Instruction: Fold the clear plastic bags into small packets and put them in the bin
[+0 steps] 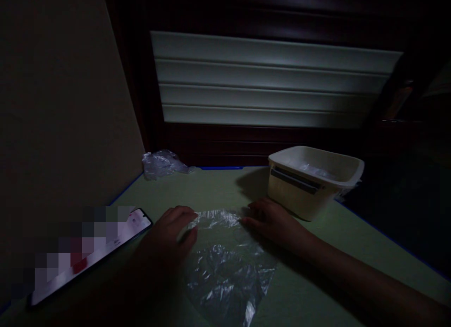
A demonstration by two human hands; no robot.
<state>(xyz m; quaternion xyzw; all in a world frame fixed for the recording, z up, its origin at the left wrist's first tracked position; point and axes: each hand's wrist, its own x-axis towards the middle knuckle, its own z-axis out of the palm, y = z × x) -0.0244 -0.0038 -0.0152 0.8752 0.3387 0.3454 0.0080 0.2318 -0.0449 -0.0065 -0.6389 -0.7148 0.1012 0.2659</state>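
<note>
A clear, crinkled plastic bag [229, 280] lies spread on the green tabletop, its top edge between my two hands. My left hand [172, 228] is at the bag's upper left corner, thumb and fingers apart, fingertips at the film's edge. At the upper right corner is my right hand [269, 221], with a gap between its thumb and its curved fingers. It seems to rest against the film without gripping it. Dim light blurs where the fingertips meet the plastic.
Beyond my right hand stands a cream plastic bin [296, 195] with some clear plastic inside. A crumpled clear bag [164, 163] sits at the back left corner. A lit phone [123, 237] lies left, partly pixelated. Behind the green table [218, 183] is a dark-framed slatted panel [268, 82].
</note>
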